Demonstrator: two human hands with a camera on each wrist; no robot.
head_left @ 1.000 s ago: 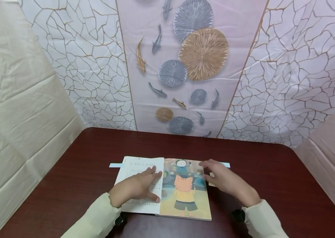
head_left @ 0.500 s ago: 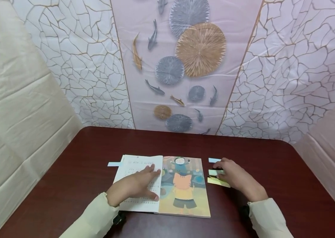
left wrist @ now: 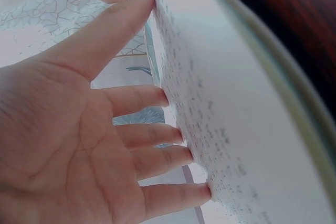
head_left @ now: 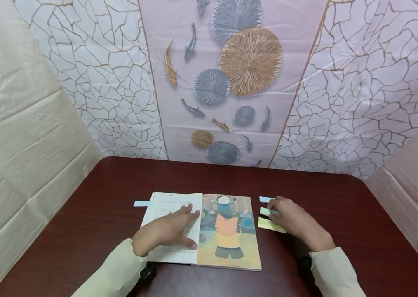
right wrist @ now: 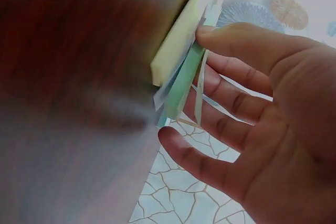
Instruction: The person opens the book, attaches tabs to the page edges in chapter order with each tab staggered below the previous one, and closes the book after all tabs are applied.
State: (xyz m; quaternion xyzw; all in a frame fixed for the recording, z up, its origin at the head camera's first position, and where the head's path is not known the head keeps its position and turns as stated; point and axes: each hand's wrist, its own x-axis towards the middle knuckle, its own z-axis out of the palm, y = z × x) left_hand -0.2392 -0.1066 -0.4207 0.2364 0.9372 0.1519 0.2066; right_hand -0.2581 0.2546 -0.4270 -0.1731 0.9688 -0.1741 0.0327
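Note:
An open picture book [head_left: 227, 255] lies on the table, text on its left page and a cartoon cat on the right. My left hand [head_left: 170, 233] rests on the text page with fingers spread, tips pressed to the paper in the left wrist view. To the right of the book lie a blue sticky note pad [head_left: 266, 199], a green sticky note pad [head_left: 264, 211] and a yellow sticky note pad [head_left: 270, 225]. My right hand [head_left: 296, 218] pinches at the green pad. In the right wrist view, a thin strip [right wrist: 199, 95] lifts away from the pad beside the thumb.
A light blue sticky tab [head_left: 141, 203] sticks out from the book's left edge. The dark red-brown table [head_left: 327, 194] reaches back to a patterned cloth wall [head_left: 342, 103], with a pale cloth [head_left: 19, 165] along the left side.
My right hand has moved right from the book's edge to the sticky note pads, uncovering them, and now pinches at the green one. The left hand stays on the page.

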